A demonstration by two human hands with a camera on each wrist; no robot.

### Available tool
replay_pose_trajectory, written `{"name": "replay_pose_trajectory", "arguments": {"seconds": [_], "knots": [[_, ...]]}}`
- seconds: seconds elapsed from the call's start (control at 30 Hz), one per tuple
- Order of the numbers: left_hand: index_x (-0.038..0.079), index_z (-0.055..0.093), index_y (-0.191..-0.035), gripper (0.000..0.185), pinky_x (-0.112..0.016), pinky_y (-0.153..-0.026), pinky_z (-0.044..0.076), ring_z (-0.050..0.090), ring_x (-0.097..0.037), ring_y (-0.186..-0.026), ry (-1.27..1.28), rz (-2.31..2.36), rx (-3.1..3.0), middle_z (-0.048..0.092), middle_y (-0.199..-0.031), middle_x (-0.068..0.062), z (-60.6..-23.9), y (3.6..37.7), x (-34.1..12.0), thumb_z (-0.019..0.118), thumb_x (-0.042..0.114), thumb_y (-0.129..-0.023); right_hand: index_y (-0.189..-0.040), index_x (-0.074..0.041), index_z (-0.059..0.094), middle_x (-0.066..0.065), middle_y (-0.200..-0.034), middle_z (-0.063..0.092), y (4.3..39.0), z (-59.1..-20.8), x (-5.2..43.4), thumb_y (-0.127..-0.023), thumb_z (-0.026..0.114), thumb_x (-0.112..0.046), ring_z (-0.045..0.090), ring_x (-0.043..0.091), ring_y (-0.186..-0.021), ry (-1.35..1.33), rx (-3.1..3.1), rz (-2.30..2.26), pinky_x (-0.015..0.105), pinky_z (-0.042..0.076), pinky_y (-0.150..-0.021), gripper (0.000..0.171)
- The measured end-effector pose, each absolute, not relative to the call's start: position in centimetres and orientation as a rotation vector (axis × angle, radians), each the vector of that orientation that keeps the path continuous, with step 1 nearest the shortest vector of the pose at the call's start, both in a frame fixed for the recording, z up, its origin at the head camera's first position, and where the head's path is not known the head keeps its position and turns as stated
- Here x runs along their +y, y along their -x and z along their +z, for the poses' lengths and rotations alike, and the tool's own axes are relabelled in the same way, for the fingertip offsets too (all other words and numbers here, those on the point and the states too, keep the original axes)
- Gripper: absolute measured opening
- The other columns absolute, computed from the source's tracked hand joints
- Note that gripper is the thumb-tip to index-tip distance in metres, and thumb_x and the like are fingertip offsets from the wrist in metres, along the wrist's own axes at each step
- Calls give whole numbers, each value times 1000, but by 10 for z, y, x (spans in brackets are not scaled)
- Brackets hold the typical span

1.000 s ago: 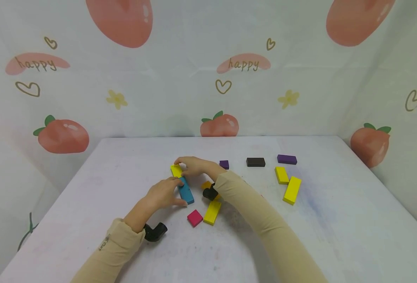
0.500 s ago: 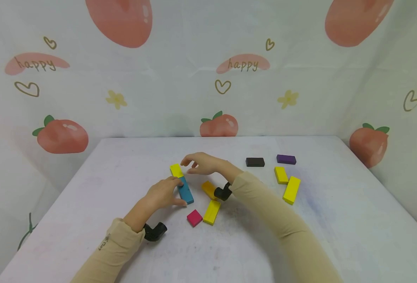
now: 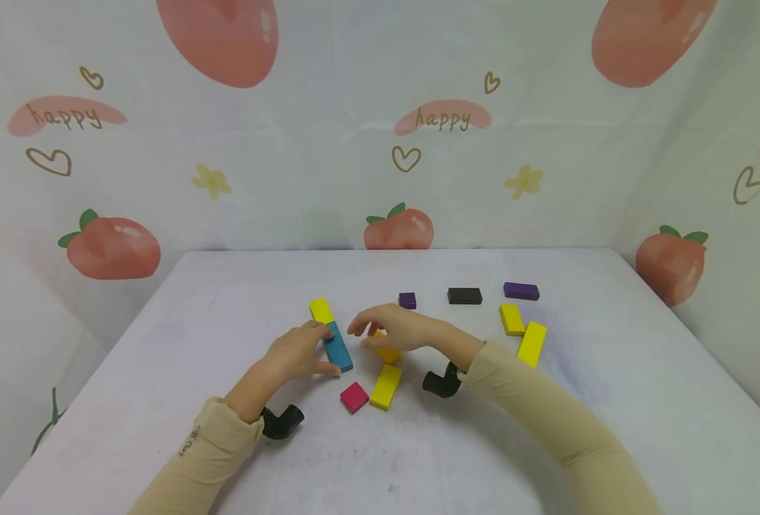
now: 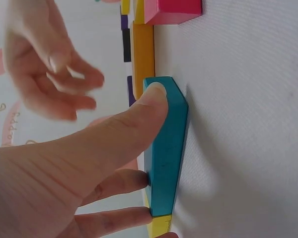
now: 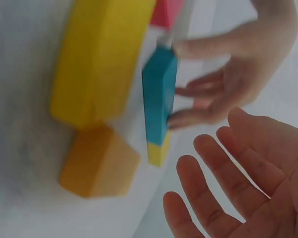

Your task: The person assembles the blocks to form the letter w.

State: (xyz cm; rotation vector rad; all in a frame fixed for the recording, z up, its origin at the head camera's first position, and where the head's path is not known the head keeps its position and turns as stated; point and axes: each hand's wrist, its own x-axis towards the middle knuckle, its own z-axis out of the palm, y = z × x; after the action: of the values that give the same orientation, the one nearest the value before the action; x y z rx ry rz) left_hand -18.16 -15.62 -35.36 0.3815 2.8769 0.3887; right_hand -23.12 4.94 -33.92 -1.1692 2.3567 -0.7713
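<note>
My left hand point(image 3: 298, 352) holds a blue rectangular block point(image 3: 338, 350) flat on the table, thumb at its near end and fingers along its left side. In the left wrist view the thumb point(image 4: 139, 111) presses the block's end corner. A short yellow block point(image 3: 320, 310) lies end to end with the blue one, at its far end. My right hand point(image 3: 396, 327) hovers to the right with loosely bent fingers and nothing in them. It partly covers an orange block point(image 3: 389, 353) in the head view. The right wrist view shows its fingers point(image 5: 208, 193) spread apart.
Near my hands lie a pink block point(image 3: 354, 398) and a yellow block point(image 3: 386, 387). Farther back are a small purple block point(image 3: 407, 300), a black block point(image 3: 464, 295) and a long purple block point(image 3: 521, 291). Two yellow blocks point(image 3: 532, 345) lie at the right.
My right hand has left the short yellow block and moved right and nearer, over the orange block. My left hand stays on the blue block.
</note>
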Motion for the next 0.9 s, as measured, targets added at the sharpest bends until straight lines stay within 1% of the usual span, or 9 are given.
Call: {"name": "replay_pose_trajectory", "arguments": {"seconds": [0.23,0.4,0.6,0.9], "knots": [[2,56,-123,64,-48,-94,49,55,-32,-110,-409,398,2886,53,-131,-19,-354,182,-157,78,36,-74,-117,-5,60,9,-116,64,207,-347,57,-90,61,-12,58,22,-104,1184,2312,-816,30,52,-93,28],[2,57,-122,62,-47,-93,49,56,-31,-109,-428,397,2891,53,-129,-18,-355,182,-157,77,36,-74,-114,-5,62,8,-114,65,194,-352,60,-88,64,-15,57,21,-103,1188,2320,-824,27,51,-91,29],[2,57,-122,62,-48,-95,48,55,-32,-111,-425,392,2889,53,-130,-18,-355,182,-158,77,36,-74,-115,-9,63,2,-114,65,186,-360,57,-85,68,-18,55,17,-105,1128,2352,-796,22,50,-88,32],[2,57,-121,61,-47,-94,49,56,-32,-110,-444,389,2903,54,-129,-18,-356,182,-158,77,36,-74,-114,-7,65,2,-111,67,181,-365,52,-82,72,-20,57,15,-101,1256,2373,-727,20,49,-87,35]]}}
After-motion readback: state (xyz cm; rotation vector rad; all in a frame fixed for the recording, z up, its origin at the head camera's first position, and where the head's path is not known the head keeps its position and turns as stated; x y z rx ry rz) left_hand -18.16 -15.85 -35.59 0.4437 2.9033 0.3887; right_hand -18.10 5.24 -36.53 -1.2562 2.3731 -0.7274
